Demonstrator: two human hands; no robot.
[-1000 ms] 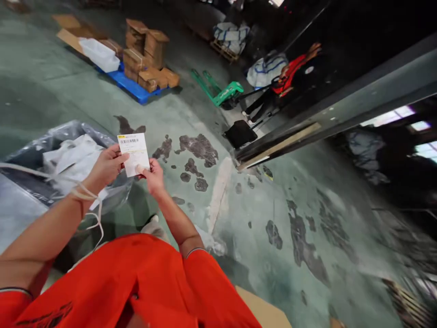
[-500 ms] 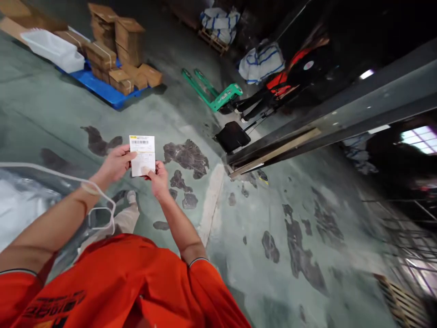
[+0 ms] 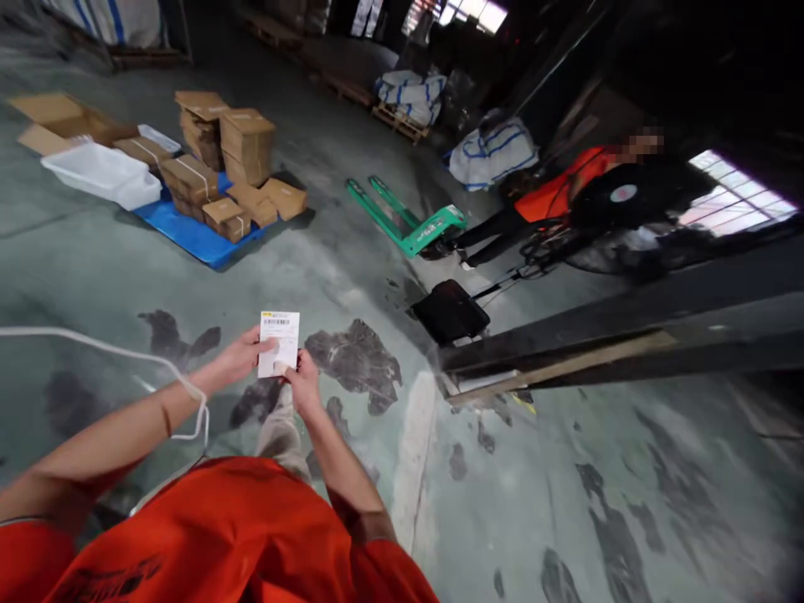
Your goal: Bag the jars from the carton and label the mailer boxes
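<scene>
A white shipping label (image 3: 280, 342) with a barcode and a yellow strip along its top is held up in front of my body. My left hand (image 3: 244, 353) pinches its left edge, thumb across the front. At the lower right corner my right hand (image 3: 302, 381) grips it, thumb over the paper. The print is too small to read. A white cord (image 3: 126, 352) passes over my left forearm.
Cardboard boxes (image 3: 248, 146) and a white plastic tub (image 3: 100, 172) sit on and beside a blue pallet (image 3: 217, 249). A green pallet jack (image 3: 433, 230) stands ahead, a person in orange (image 3: 559, 184) behind it. A dark steel column (image 3: 565, 327) and fan (image 3: 621, 197) are at right.
The view has tilted upward, so the boxes, pallet jack and person show lower and more of the background appears. Both hands still hold the label. My legs have shifted in a step.
</scene>
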